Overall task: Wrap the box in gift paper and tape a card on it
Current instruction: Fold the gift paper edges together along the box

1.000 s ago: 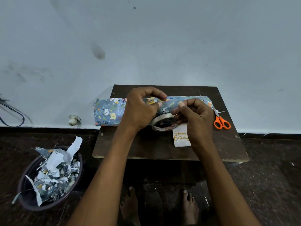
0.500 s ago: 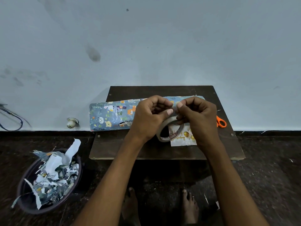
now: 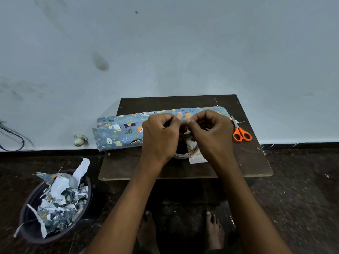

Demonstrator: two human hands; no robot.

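Observation:
A long box wrapped in blue animal-print gift paper (image 3: 119, 132) lies across the back of a small dark wooden table (image 3: 244, 162). My left hand (image 3: 160, 136) and my right hand (image 3: 211, 136) meet above the table, both holding a roll of clear tape (image 3: 185, 153) upright between them. Their fingertips pinch together at the top of the roll. Under the roll lies a white card with gold writing (image 3: 197, 157), mostly hidden by my right hand.
Orange-handled scissors (image 3: 241, 132) lie on the table's right side. A dark round bin (image 3: 36, 233) full of torn paper scraps stands on the floor at the left. A pale wall runs behind the table. Bare feet (image 3: 214, 230) show below the table.
The tape roll has been tipped from lying flat to standing upright between both hands. My fingertips have come together at its top edge. The view has shifted slightly.

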